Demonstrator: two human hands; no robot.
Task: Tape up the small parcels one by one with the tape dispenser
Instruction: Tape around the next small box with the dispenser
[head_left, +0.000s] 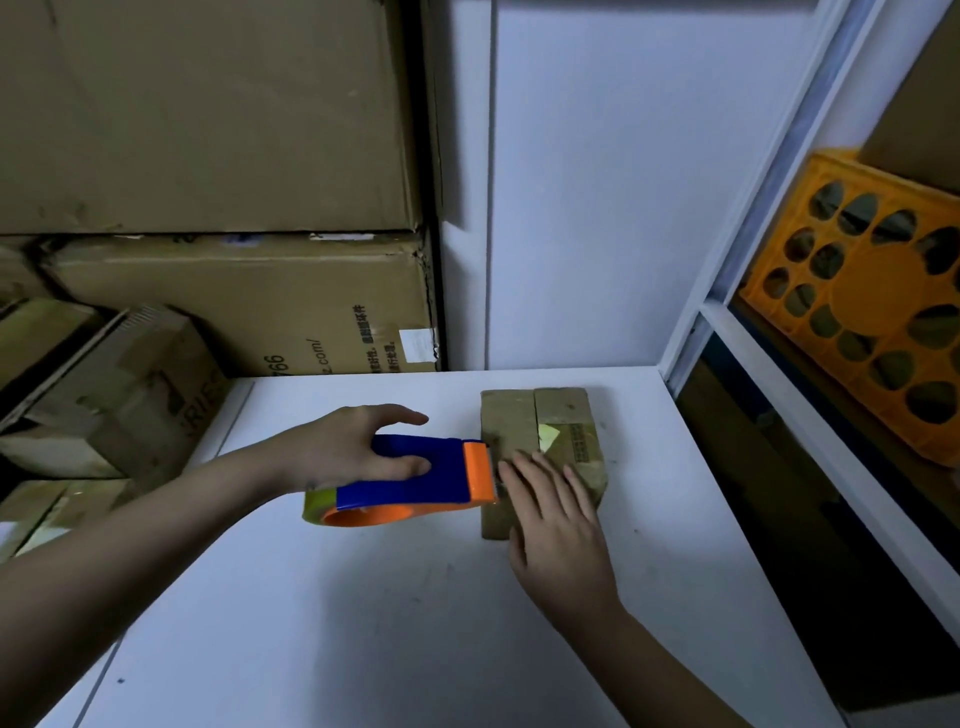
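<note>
A small brown cardboard parcel (540, 426) lies on the white table (363, 597) toward its back right. It carries a printed label and a shiny patch. My right hand (558, 525) rests flat on the parcel's near end, fingers straight. My left hand (348, 449) grips the blue and orange tape dispenser (415, 480), thumb across its blue side. The dispenser's orange cutter end touches the parcel's left edge, right beside my right fingertips. A roll of clear tape sits in the dispenser's near end.
Large cardboard boxes (234, 306) are stacked against the wall at the back left, with smaller boxes (119, 395) beside the table's left edge. On the right stands a white shelf frame (810, 415) holding an orange plastic crate (872, 306).
</note>
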